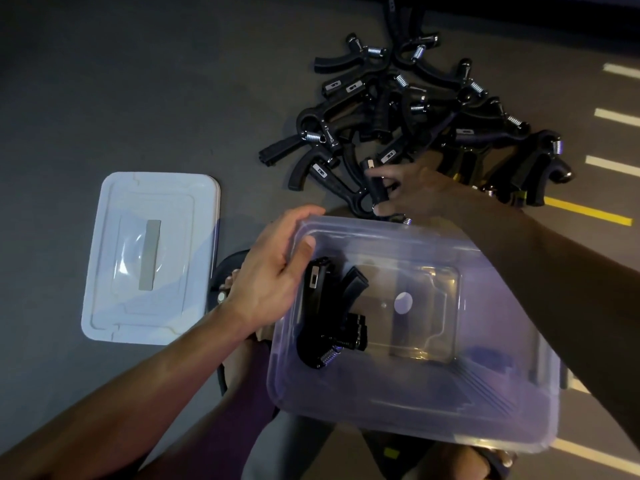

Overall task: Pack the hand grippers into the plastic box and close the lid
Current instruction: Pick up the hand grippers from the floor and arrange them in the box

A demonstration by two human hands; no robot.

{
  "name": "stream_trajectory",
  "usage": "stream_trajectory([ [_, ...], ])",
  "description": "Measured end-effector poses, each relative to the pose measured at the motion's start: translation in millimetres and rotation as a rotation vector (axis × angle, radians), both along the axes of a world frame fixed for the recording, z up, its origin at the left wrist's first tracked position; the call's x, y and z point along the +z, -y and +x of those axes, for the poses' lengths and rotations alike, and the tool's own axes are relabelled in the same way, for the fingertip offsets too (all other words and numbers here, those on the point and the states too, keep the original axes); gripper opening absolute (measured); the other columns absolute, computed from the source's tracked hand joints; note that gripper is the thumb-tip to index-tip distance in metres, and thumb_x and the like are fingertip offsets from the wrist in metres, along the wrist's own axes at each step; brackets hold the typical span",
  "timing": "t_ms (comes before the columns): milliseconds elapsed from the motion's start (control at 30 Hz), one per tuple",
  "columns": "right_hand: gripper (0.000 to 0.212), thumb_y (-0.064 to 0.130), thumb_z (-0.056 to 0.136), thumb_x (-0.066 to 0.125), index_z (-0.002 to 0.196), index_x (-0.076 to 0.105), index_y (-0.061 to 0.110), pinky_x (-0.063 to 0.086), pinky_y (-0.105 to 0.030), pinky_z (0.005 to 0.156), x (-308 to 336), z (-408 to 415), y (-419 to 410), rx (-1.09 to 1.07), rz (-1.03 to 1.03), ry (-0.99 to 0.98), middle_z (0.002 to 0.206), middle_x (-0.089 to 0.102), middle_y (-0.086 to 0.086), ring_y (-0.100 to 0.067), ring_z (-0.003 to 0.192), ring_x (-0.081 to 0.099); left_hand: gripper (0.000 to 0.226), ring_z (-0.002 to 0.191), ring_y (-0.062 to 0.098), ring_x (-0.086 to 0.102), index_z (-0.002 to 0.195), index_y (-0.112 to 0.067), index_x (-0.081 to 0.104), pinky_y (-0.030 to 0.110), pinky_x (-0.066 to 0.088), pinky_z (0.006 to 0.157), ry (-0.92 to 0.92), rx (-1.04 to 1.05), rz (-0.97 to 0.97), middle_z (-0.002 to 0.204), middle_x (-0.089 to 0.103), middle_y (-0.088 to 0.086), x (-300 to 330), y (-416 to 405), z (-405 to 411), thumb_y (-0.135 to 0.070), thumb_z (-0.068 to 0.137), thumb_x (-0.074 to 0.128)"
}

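A clear plastic box [491, 403] sits tilted on my lap with black hand grippers [323, 317] lying against its left wall. My left hand [273, 271] grips the box's upper left corner, thumb inside the rim. Beyond the box, my right hand [412, 192] holds a black hand gripper [375, 183] by its handle at the near edge of the pile. A heap of several black hand grippers [412, 109] with steel springs lies on the dark floor. The white lid [117, 258] lies flat on the floor to the left.
White [616, 116] and yellow stripes [588, 211] mark the floor at the right. My sandalled foot [225, 289] and legs show under the box. Bare dark floor spreads to the left and behind the lid.
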State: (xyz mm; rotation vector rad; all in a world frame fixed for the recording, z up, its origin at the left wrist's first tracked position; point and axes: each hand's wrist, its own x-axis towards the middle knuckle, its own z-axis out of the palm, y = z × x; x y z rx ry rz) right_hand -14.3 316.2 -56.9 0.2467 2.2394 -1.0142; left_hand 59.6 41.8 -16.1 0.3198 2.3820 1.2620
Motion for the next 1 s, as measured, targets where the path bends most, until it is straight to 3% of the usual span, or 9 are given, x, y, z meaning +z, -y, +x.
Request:
stream_trajectory([
  [133,0.061,0.034,0.089,0.068,0.145,0.043,0.036,0.037,-0.025,0.098,0,-6,13,0.292,0.231,0.074,0.152,0.042,-0.004,-0.023,0.132,0.046,0.033,0.126,0.006,0.055,0.14,-0.033,0.048,0.032,0.044,0.106,-0.016,-0.002,-0.007,0.134,0.058,-0.017,-1,0,0,-0.033,0.107,0.045],
  [233,0.054,0.035,0.088,0.07,0.138,0.051,0.034,0.04,-0.028,0.097,-2,-7,16,0.298,0.261,0.06,0.144,0.05,-0.004,-0.024,0.126,0.051,0.033,0.11,-0.001,0.057,0.14,-0.032,0.048,0.03,0.046,0.099,-0.017,-0.011,-0.019,0.132,0.059,-0.017,-1,0,0,-0.034,0.107,0.044],
  [300,0.044,0.03,0.081,0.076,0.123,0.063,0.034,0.042,-0.023,0.086,-7,-6,10,0.218,0.236,-0.035,0.124,0.062,-0.002,-0.019,0.111,0.059,0.033,0.102,-0.004,0.055,0.141,-0.033,0.048,0.027,0.045,0.095,-0.014,-0.016,-0.03,0.132,0.059,-0.017,0,0,-1,-0.031,0.108,0.045],
  [400,0.034,0.021,0.074,0.081,0.104,0.072,0.037,0.045,-0.016,0.067,-8,-5,0,-0.03,0.101,-0.201,0.084,0.071,0.004,-0.005,0.075,0.067,0.034,0.101,-0.006,0.054,0.142,-0.032,0.047,0.024,0.043,0.094,-0.022,-0.024,-0.028,0.133,0.059,-0.017,0,1,-1,-0.03,0.108,0.045],
  [467,0.032,0.014,0.076,0.08,0.102,0.074,0.032,0.042,-0.014,0.063,-1,-4,0,-0.199,-0.086,-0.321,0.068,0.063,-0.001,0.001,0.056,0.054,0.033,0.101,-0.006,0.054,0.141,-0.033,0.047,0.022,0.042,0.094,-0.014,-0.026,-0.02,0.133,0.058,-0.018,0,1,-1,-0.03,0.108,0.046],
  [667,0.028,0.006,0.08,0.078,0.107,0.07,0.0,0.046,-0.017,0.068,69,15,17,-0.506,-0.495,-0.701,0.078,0.064,-0.003,-0.004,0.067,0.055,0.034,0.125,-0.005,0.052,0.142,-0.03,0.047,0.018,0.041,0.103,-0.008,-0.023,0.019,0.135,0.056,-0.021,0,1,-1,-0.025,0.108,0.046],
  [833,0.022,0.009,0.085,0.076,0.104,0.065,0.005,0.049,-0.024,0.069,145,64,26,-0.339,-0.446,-0.817,0.084,0.064,-0.014,-0.014,0.072,0.06,0.035,0.133,-0.001,0.049,0.142,-0.03,0.048,0.029,0.042,0.11,-0.033,0.001,0.05,0.14,0.056,-0.016,-3,0,1,-0.034,0.108,0.042],
  [933,0.015,0.008,0.085,0.075,0.098,0.067,0.008,0.055,-0.03,0.064,158,106,44,-0.161,-0.387,-0.665,0.084,0.07,-0.01,-0.021,0.068,0.065,0.036,0.135,-0.003,0.047,0.144,-0.028,0.05,0.026,0.038,0.114,-0.058,0.024,0.066,0.144,0.055,-0.015,-5,1,3,-0.035,0.109,0.04],
  [1000,0.014,0.018,0.084,0.076,0.095,0.069,0.024,0.053,-0.025,0.061,147,130,62,-0.052,-0.246,-0.525,0.078,0.069,0.004,-0.012,0.064,0.064,0.037,0.135,-0.005,0.046,0.146,-0.029,0.049,0.019,0.035,0.112,-0.093,0.028,0.048,0.144,0.055,-0.015,-3,2,5,-0.033,0.111,0.037],
])
